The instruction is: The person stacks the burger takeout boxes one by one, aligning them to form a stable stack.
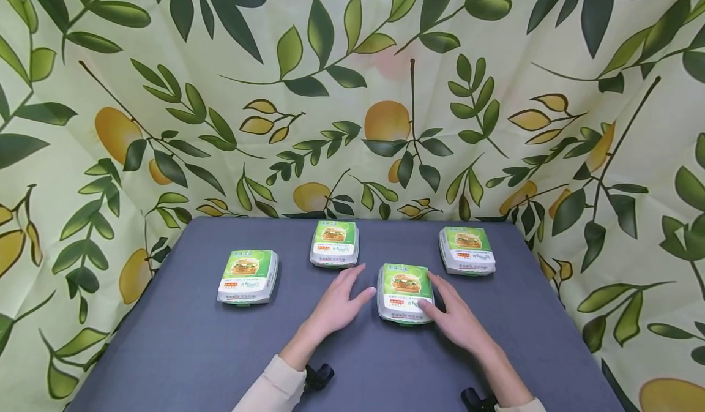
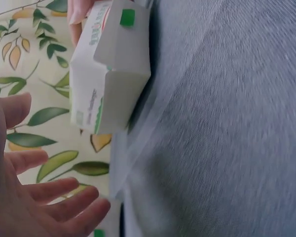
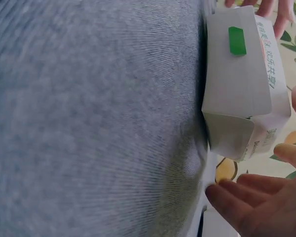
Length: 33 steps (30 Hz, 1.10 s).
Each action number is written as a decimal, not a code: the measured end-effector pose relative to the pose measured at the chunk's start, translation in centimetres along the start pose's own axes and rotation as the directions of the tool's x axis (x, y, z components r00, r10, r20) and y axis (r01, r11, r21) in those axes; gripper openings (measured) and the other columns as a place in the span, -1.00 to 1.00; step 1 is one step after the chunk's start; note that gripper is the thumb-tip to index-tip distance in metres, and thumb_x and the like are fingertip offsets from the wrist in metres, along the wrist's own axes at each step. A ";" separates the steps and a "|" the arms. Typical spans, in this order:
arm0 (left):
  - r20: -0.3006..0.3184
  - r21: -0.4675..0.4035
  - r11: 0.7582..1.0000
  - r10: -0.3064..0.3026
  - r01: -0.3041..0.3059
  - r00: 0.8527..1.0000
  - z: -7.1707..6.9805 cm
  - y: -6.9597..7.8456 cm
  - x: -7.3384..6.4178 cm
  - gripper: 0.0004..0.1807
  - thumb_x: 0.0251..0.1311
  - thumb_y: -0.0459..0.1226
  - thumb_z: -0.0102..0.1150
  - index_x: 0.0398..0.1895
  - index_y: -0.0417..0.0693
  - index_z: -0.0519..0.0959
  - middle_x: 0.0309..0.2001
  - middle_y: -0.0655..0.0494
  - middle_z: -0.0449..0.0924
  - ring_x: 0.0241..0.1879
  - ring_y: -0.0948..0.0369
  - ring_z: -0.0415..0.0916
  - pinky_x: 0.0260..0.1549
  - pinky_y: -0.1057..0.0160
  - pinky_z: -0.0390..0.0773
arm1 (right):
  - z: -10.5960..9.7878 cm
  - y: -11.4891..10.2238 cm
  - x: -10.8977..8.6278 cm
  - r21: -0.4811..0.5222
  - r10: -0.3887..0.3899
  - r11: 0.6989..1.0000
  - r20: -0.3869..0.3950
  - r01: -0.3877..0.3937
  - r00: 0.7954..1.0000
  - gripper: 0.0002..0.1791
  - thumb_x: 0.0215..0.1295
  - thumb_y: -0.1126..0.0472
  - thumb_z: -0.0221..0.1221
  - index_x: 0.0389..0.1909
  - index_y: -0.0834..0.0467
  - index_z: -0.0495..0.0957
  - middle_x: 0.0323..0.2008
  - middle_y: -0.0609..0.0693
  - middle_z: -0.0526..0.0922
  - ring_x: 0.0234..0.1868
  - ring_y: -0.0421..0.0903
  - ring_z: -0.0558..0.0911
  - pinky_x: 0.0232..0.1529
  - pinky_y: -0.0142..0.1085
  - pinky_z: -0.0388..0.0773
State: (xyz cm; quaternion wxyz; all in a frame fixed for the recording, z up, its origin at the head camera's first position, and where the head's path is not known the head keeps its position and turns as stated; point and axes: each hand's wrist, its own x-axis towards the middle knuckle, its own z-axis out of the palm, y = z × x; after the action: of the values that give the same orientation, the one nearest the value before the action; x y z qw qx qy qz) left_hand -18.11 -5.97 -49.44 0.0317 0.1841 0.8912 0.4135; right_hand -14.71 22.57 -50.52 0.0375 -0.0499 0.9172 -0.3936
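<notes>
A white and green burger box (image 1: 406, 294) with a burger picture on its lid sits closed on the table between the two hands. My left hand (image 1: 338, 300) is left of this box, its fingers spread and holding nothing; in the left wrist view a gap shows between the hand (image 2: 49, 197) and the box (image 2: 121, 74). Close at the box's right side is my right hand (image 1: 457, 314), its thumb overlapping the front right corner in the head view. The right wrist view shows that hand (image 3: 266, 197) with fingers extended beside the box (image 3: 237, 74), which has a green tab on its front.
Three similar burger boxes lie on the grey table (image 1: 182, 351): one at the left (image 1: 249, 277), one at the back middle (image 1: 334, 244) and one at the back right (image 1: 467, 251). A leaf-and-fruit patterned cloth (image 1: 330, 106) hangs behind and beside the table.
</notes>
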 end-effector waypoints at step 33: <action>0.125 -0.237 0.969 -0.037 0.066 0.991 2.7 -0.3 1.1 -0.25 0.33 -0.09 0.27 0.56 0.05 0.27 0.41 -0.14 0.28 0.21 -0.04 0.42 0.11 -0.06 0.45 | 1.8 -0.8 1.2 0.175 0.027 0.984 0.032 -0.032 0.999 -0.15 0.36 -0.17 0.27 0.55 0.04 0.22 0.45 0.24 0.32 0.30 0.20 0.48 0.21 0.11 0.42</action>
State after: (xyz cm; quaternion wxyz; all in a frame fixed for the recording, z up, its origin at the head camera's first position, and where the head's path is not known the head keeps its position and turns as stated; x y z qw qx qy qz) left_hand -18.66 -3.76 -51.35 0.1179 0.1803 0.8355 0.5055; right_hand -15.68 20.64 -51.20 0.0609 -0.0387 0.8788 -0.4716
